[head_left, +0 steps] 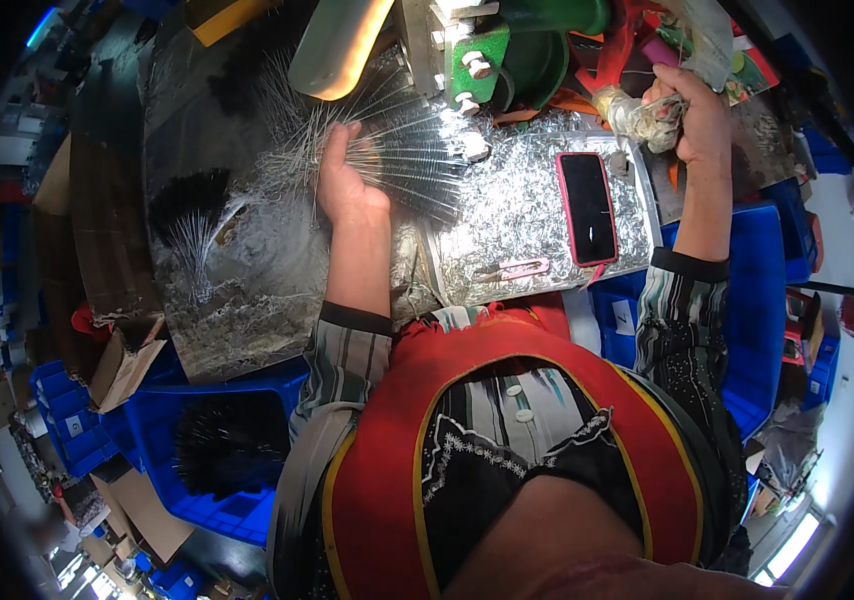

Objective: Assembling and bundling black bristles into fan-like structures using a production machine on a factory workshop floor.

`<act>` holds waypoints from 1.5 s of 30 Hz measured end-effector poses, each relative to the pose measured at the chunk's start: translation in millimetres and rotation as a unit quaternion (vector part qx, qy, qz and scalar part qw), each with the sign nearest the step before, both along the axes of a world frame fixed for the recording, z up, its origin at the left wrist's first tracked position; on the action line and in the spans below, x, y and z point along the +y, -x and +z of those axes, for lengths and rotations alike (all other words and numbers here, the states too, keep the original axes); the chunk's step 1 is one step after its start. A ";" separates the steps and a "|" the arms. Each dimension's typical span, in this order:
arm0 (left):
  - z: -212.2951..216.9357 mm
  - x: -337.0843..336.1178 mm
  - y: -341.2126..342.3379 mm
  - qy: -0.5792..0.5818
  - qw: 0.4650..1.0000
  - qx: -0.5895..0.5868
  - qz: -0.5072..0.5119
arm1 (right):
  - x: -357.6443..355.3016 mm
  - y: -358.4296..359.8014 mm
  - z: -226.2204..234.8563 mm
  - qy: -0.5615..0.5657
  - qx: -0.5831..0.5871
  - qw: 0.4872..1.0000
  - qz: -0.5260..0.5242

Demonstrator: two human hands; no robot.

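My left hand (pixel 352 192) is closed around a fanned-out bunch of thin metal wires (pixel 397 150), thumb pointing up. Their right-hand ends spread toward the green machine (pixel 482 62) with white bolts. At the upper right my right hand (pixel 699 118) grips a lever handle wrapped in pale, dirty cloth (pixel 637 118). Below the machine, a foil-covered board (pixel 497 220) carries a phone in a pink-red case (pixel 587 210) and a small pink-handled tool (pixel 522 269). A bright lamp (pixel 342 50) hangs over the wires.
Another bunch of wires with dark ends (pixel 192 225) lies on the worn tabletop (pixel 247 325) at left. A blue bin (pixel 167 420) at lower left holds a black bristly bundle (pixel 232 445). Another blue bin (pixel 755 300) stands at my right. Cardboard (pixel 132 365) sits by the table's left corner.
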State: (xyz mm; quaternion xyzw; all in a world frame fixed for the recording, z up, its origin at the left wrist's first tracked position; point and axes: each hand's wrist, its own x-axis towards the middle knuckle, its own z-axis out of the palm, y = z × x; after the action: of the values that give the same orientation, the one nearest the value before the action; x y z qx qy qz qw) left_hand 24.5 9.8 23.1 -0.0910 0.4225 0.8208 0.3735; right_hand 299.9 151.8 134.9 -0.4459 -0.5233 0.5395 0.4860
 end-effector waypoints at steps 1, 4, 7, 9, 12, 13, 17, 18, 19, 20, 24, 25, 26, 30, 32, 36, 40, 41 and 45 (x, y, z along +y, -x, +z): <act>2.1 -2.7 1.4 0.005 1.000 0.006 0.002 | 0.1 2.9 -1.9 0.000 0.003 1.000 0.007; -7.1 -5.8 7.9 -0.009 1.000 0.001 0.017 | -6.8 13.2 -20.2 -0.115 0.050 0.992 -0.014; -8.2 -2.5 3.0 -0.018 1.000 0.006 -0.005 | -2.1 14.6 -70.8 -0.207 0.113 0.972 0.009; -8.4 -8.6 6.5 -0.029 0.999 0.020 -0.021 | 3.2 10.5 -79.6 -0.193 0.133 0.972 0.034; -4.2 -16.1 11.1 -0.076 0.982 0.051 -0.164 | 14.1 -3.7 -71.7 -0.126 0.165 0.975 0.076; -4.7 -23.8 15.5 -0.061 0.976 0.079 -0.192 | 6.4 -0.3 -56.9 -0.125 0.146 0.978 0.087; -8.5 -24.2 17.8 -0.051 0.961 0.122 -0.244 | 0.7 2.0 -30.3 -0.080 0.102 0.990 0.061; -9.6 -22.9 17.4 -0.060 0.964 0.117 -0.229 | 2.1 1.4 -28.1 -0.064 0.096 0.992 0.051; -10.4 -22.3 17.9 -0.067 0.968 0.114 -0.215 | 1.9 1.9 -27.1 -0.048 0.090 0.994 0.039; -11.2 -21.2 18.3 -0.072 0.972 0.099 -0.202 | 0.5 3.5 -25.7 -0.047 0.090 0.994 0.038; -16.4 -20.9 24.2 -0.068 0.979 0.089 -0.167 | -3.8 9.7 -22.7 -0.027 0.050 0.998 -0.008; -17.5 -20.8 24.3 -0.068 0.979 0.088 -0.168 | -4.5 9.9 -22.3 -0.021 0.052 0.998 -0.012; -19.3 -20.2 24.6 -0.068 0.980 0.089 -0.162 | -1.8 6.6 -25.6 -0.021 0.051 0.998 -0.013; -17.5 -20.7 22.2 -0.050 0.986 0.083 -0.139 | 4.3 -2.0 -34.4 -0.041 0.109 0.993 0.034; -20.4 -20.1 22.6 -0.057 0.987 0.087 -0.127 | 3.5 -2.2 -34.3 -0.043 0.105 0.993 0.034; -18.3 -19.6 19.3 -0.036 0.990 0.092 -0.099 | -3.0 5.6 -31.2 -0.053 0.078 0.995 0.021; -19.6 -19.1 20.6 -0.030 0.991 0.095 -0.088 | -7.5 9.7 -17.8 -0.018 0.032 0.999 -0.007; -20.1 -18.7 21.1 -0.037 0.991 0.097 -0.084 | -6.0 9.4 -14.0 -0.017 0.033 0.999 -0.006; -9.7 -11.5 12.1 -0.031 0.995 0.058 -0.073 | 1.7 -5.8 -0.9 0.010 -0.012 1.000 0.017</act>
State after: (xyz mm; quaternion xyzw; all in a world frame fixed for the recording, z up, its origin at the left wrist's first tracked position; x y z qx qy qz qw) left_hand 12.4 -1.6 13.4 -0.0004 0.4238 0.8077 0.4099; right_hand 305.7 153.5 134.0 -0.4480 -0.5312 0.5474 0.4663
